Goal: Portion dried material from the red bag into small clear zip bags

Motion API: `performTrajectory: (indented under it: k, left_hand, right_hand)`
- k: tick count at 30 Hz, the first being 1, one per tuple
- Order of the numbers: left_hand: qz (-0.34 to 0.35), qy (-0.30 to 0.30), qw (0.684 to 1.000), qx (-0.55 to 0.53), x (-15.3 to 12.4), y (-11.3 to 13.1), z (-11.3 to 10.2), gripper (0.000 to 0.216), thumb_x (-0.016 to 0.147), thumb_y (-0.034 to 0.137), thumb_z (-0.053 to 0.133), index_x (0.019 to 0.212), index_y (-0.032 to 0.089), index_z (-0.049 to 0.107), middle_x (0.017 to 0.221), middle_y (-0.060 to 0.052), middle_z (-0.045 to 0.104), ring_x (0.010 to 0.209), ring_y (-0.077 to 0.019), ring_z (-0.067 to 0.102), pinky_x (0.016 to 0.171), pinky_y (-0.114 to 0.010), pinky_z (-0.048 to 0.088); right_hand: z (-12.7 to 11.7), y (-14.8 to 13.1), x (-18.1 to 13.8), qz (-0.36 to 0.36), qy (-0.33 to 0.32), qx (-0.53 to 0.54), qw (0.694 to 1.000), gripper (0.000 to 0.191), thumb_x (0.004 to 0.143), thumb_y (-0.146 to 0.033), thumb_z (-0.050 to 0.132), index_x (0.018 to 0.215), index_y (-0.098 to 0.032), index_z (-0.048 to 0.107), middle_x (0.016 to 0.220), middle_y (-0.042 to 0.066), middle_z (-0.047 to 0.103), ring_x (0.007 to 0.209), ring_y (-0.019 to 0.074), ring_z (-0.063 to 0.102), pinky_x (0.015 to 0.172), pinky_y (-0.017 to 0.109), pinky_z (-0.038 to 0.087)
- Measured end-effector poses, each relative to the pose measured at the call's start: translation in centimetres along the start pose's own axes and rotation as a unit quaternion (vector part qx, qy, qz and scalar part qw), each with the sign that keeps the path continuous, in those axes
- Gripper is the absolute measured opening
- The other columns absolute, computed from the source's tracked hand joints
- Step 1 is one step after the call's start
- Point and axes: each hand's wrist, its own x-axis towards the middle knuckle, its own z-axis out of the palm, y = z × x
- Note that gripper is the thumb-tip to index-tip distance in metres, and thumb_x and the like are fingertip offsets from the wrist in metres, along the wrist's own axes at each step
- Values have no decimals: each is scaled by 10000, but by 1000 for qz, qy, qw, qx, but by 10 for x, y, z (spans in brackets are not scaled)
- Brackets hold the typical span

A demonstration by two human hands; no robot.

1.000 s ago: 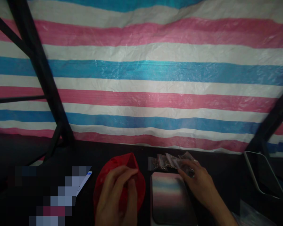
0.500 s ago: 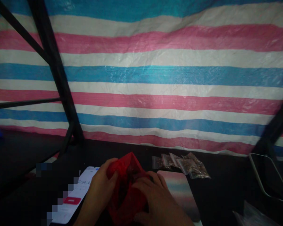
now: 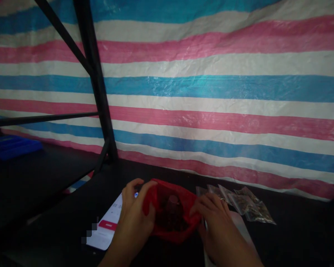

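A red bag (image 3: 180, 237) is held with its mouth spread wide and facing me. Its left edge is pinched by my left hand (image 3: 136, 211), and my right hand (image 3: 215, 218) grips the right edge. Dark contents show inside the bag, among them a small pinkish round-topped piece (image 3: 172, 204); the shadow hides what they are. Beneath my left hand lies a phone with a lit white screen (image 3: 102, 235). A flat pale slab (image 3: 246, 230) lies under my right hand, partly covered by it.
Several small clear zip bags with brownish contents (image 3: 256, 211) lie on the black table (image 3: 297, 237) at the right. A black metal frame (image 3: 97, 85) rises at the left, before a striped tarp (image 3: 211, 89). A blue tray (image 3: 19, 146) stands far left.
The red bag's mouth has been pulled wider, and my right hand has shifted from over the bag to its right edge. My view has turned left, bringing more of the blue tray in.
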Motion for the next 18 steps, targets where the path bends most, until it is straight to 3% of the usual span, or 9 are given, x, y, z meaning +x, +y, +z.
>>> performTrajectory:
  k: [3,6,8,10,14,18]
  left_hand:
    - [91,-146,985,17,-4,3,-1,396,841,48,477,1008,301,732,1319,-59,638,1307,-305,548,1095,-546,454]
    - [67,-249,965,52,-4,2,0,394,816,8,461,893,292,723,1153,-24,740,1267,-310,580,1094,-603,411]
    - [49,-261,962,62,-4,-2,2,382,783,-7,469,878,269,716,1093,-40,746,1253,-321,587,1107,-632,398]
    - [47,-264,962,53,-6,-7,4,397,719,-37,470,884,243,699,1070,-58,731,1210,-299,609,1098,-577,449]
    - [56,-272,960,28,-10,-8,3,626,603,-70,465,1106,228,687,1332,-80,665,1358,-244,559,1208,-471,443]
    - [70,-272,959,37,-13,-2,-2,785,631,-21,510,1368,227,615,1562,-104,544,1522,-271,439,1295,-501,374]
  right_hand:
    - [2,-17,2,-44,-3,20,999,537,731,35,526,1080,-291,772,1347,28,733,1365,305,533,1161,516,387]
    - [5,-34,6,-68,-58,37,995,388,815,-51,590,1059,-290,775,1300,18,766,1339,284,596,1233,511,318]
    - [8,-36,6,-13,-105,17,994,213,916,-166,635,1013,-271,792,1161,35,812,1189,289,693,1221,550,318]
    - [10,-31,3,54,-121,-35,991,193,998,-260,620,1044,-251,807,1136,71,817,1135,314,720,1190,605,330]
    - [10,-14,-2,98,-108,-96,985,274,1022,-261,598,1215,-287,791,1350,102,750,1213,351,692,1116,610,393]
    - [11,-10,3,110,-100,-75,986,367,1064,-357,548,1391,-288,699,1474,120,686,1321,361,644,1086,568,425]
